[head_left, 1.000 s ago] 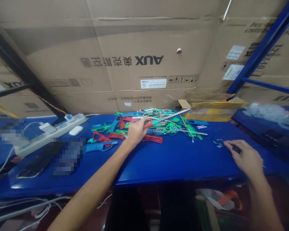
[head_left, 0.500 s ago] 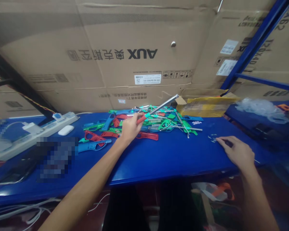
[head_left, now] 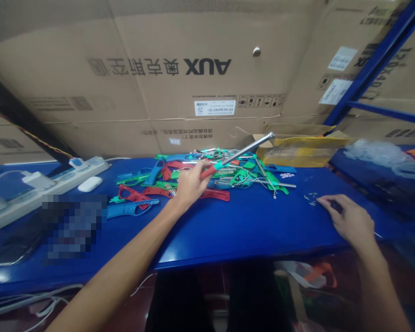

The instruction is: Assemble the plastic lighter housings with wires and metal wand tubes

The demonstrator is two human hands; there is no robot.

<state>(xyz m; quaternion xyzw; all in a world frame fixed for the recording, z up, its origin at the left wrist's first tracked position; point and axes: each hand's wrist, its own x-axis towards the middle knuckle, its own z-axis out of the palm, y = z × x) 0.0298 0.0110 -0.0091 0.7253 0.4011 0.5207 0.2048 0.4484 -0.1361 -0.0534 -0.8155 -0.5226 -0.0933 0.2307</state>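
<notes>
- The small pale pieces (head_left: pixel 311 199) are lying loose on the blue surface (head_left: pixel 235 226) just beside the right fingertips, so a careless brush could be scattering or losing them.
- The red-handled wand (head_left: pixel 237 156) is slanting up above the heaped parts (head_left: pixel 244 178); since only its handle end is being held, a loosening grip could be letting it drop among them.
- Thin wires are tangling in that heap, so a sideways sweep of the wand could be snagging one.
- The left hand (head_left: pixel 192 185) is curling closed around the red handle, its silver rod pointing toward the cardboard box (head_left: pixel 293 156).
- The right hand (head_left: pixel 353 219) is folding partly closed around a dark tool (head_left: pixel 336 206), thumb and forefinger nearly meeting by the pieces; whether they are pinching one, I cannot tell.
</notes>
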